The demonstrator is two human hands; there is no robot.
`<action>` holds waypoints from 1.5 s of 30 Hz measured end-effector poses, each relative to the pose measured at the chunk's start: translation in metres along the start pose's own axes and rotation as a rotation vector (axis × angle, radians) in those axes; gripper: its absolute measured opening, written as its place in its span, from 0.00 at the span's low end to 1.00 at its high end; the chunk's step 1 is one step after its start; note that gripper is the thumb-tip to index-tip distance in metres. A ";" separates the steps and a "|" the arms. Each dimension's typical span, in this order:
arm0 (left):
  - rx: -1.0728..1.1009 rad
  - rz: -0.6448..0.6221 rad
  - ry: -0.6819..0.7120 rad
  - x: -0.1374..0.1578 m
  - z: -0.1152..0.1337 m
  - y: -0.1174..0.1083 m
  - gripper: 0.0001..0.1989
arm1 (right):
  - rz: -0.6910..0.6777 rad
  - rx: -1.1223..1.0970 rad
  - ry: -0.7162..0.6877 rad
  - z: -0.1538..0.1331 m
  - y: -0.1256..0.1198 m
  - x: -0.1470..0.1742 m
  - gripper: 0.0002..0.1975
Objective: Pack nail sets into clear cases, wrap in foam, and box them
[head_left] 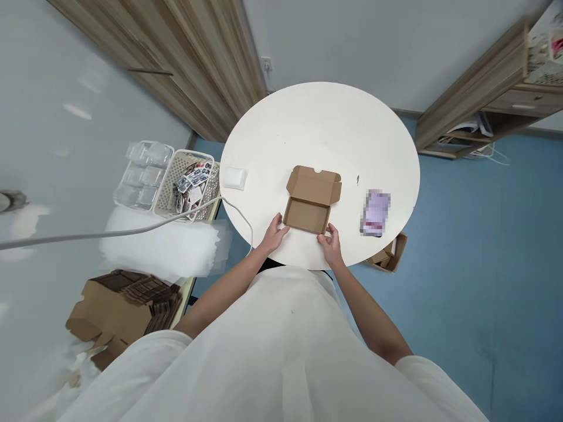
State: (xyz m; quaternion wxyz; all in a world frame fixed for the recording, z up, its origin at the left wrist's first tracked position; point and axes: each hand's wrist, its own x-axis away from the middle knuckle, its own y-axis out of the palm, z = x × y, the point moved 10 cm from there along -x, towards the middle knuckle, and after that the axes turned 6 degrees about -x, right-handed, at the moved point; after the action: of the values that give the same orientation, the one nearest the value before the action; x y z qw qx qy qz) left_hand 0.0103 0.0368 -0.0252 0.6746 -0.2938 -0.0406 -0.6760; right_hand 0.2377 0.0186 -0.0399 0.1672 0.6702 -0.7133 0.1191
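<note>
A small brown cardboard box lies on the white round table, its lid folded back and its tray facing up with nothing seen inside. At its front left corner is my left hand, thumb and fingers on either side of the corner. My right hand grips the front right corner, thumb along the front wall and fingers at the side. A small white packet rests at the table's left edge. To the right lies a purple rectangular thing, blurred out.
A white cable crosses from the left onto the table. Left of it are a basket of printed cards, clear plastic boxes, white sheets and flattened cardboard boxes. A carton stands below the table's right edge.
</note>
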 end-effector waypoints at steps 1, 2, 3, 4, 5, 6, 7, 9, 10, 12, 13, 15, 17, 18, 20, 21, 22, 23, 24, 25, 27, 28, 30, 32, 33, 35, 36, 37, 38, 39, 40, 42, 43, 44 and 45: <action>0.006 0.011 -0.012 0.001 -0.004 -0.003 0.34 | 0.004 0.006 -0.008 -0.001 0.000 0.001 0.33; 0.017 0.024 -0.028 0.001 -0.008 -0.007 0.34 | 0.014 0.017 -0.016 -0.002 -0.001 0.002 0.32; 0.030 0.037 -0.045 0.002 -0.012 -0.011 0.33 | 0.031 0.033 -0.027 -0.004 -0.003 0.004 0.32; 0.043 0.051 -0.062 0.002 -0.016 -0.016 0.32 | 0.057 0.054 -0.044 -0.007 -0.005 0.006 0.31; 0.054 0.064 -0.078 0.002 -0.019 -0.020 0.32 | 0.088 0.079 -0.068 -0.011 -0.007 0.008 0.31; 0.064 0.073 -0.089 0.001 -0.021 -0.025 0.31 | 0.122 0.106 -0.100 -0.017 -0.009 0.010 0.30; 0.072 0.080 -0.096 0.000 -0.022 -0.029 0.31 | 0.157 0.135 -0.138 -0.025 -0.010 0.013 0.30; 0.091 0.090 -0.092 -0.002 -0.021 -0.037 0.31 | 0.212 0.191 -0.224 -0.044 -0.007 0.018 0.29; 0.099 0.095 -0.084 -0.004 -0.019 -0.042 0.31 | 0.226 0.217 -0.265 -0.054 -0.002 0.020 0.28; 0.104 0.109 -0.057 -0.008 -0.016 -0.053 0.30 | 0.209 0.261 -0.331 -0.072 0.015 0.021 0.28; 0.101 0.117 -0.039 -0.010 -0.015 -0.059 0.30 | 0.180 0.277 -0.353 -0.080 0.027 0.020 0.28; 0.085 0.133 0.006 -0.016 -0.013 -0.073 0.30 | 0.097 0.309 -0.375 -0.091 0.058 0.014 0.27; 0.061 0.140 0.049 -0.021 -0.013 -0.090 0.31 | 0.003 0.347 -0.353 -0.095 0.093 0.006 0.27; 0.046 0.147 0.067 -0.024 -0.014 -0.101 0.31 | -0.039 0.371 -0.323 -0.095 0.111 0.001 0.28; 0.010 0.192 0.092 -0.029 -0.015 -0.126 0.31 | -0.110 0.428 -0.237 -0.088 0.146 -0.010 0.30; -0.010 0.232 0.100 -0.032 -0.016 -0.141 0.30 | -0.140 0.456 -0.187 -0.083 0.162 -0.016 0.31; -0.032 0.280 0.106 -0.035 -0.016 -0.156 0.29 | -0.169 0.481 -0.138 -0.078 0.178 -0.021 0.32; -0.055 0.329 0.112 -0.038 -0.016 -0.172 0.28 | -0.196 0.501 -0.089 -0.072 0.193 -0.027 0.33; -0.078 0.369 0.117 -0.041 -0.016 -0.186 0.27 | -0.220 0.514 -0.041 -0.067 0.208 -0.033 0.34; -0.097 0.395 0.122 -0.046 -0.015 -0.198 0.26 | -0.239 0.519 0.004 -0.061 0.221 -0.039 0.35; -0.127 0.396 0.131 -0.059 -0.013 -0.215 0.27 | -0.245 0.511 0.072 -0.055 0.242 -0.052 0.37; -0.134 0.383 0.131 -0.066 -0.012 -0.220 0.27 | -0.234 0.499 0.094 -0.053 0.250 -0.059 0.39; -0.139 0.345 0.118 -0.083 -0.012 -0.225 0.28 | -0.207 0.469 0.125 -0.053 0.264 -0.072 0.41; -0.131 0.310 0.100 -0.098 -0.012 -0.227 0.29 | -0.190 0.431 0.141 -0.055 0.277 -0.084 0.41; -0.125 0.292 0.092 -0.105 -0.013 -0.226 0.29 | -0.188 0.411 0.142 -0.057 0.283 -0.089 0.41; -0.128 0.240 0.084 -0.115 -0.012 -0.221 0.29 | -0.194 0.377 0.129 -0.061 0.296 -0.097 0.40; -0.138 0.211 0.086 -0.119 -0.011 -0.218 0.29 | -0.201 0.363 0.120 -0.062 0.303 -0.100 0.40; -0.151 0.184 0.095 -0.121 -0.010 -0.215 0.28 | -0.209 0.350 0.112 -0.062 0.309 -0.102 0.40; -0.165 0.162 0.106 -0.123 -0.009 -0.213 0.28 | -0.216 0.335 0.108 -0.062 0.314 -0.102 0.39; -0.175 0.147 0.117 -0.123 -0.008 -0.211 0.27 | -0.218 0.318 0.109 -0.061 0.317 -0.103 0.39; -0.177 0.139 0.124 -0.124 -0.008 -0.210 0.27 | -0.218 0.295 0.115 -0.059 0.320 -0.102 0.38; -0.157 0.143 0.122 -0.124 -0.010 -0.211 0.26 | -0.210 0.241 0.135 -0.054 0.319 -0.099 0.36; -0.139 0.153 0.112 -0.125 -0.013 -0.212 0.26 | -0.204 0.212 0.148 -0.052 0.316 -0.098 0.34; -0.116 0.163 0.096 -0.125 -0.016 -0.212 0.25 | -0.199 0.186 0.163 -0.049 0.312 -0.096 0.33; -0.089 0.169 0.076 -0.124 -0.020 -0.212 0.24 | -0.195 0.167 0.177 -0.047 0.307 -0.095 0.31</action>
State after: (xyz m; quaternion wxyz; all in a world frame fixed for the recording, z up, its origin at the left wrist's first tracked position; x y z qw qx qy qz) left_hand -0.2052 0.1568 -0.0255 0.7166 -0.2999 0.0399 -0.6285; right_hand -0.0604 0.1462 -0.0183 0.1840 0.7348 -0.6147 0.2199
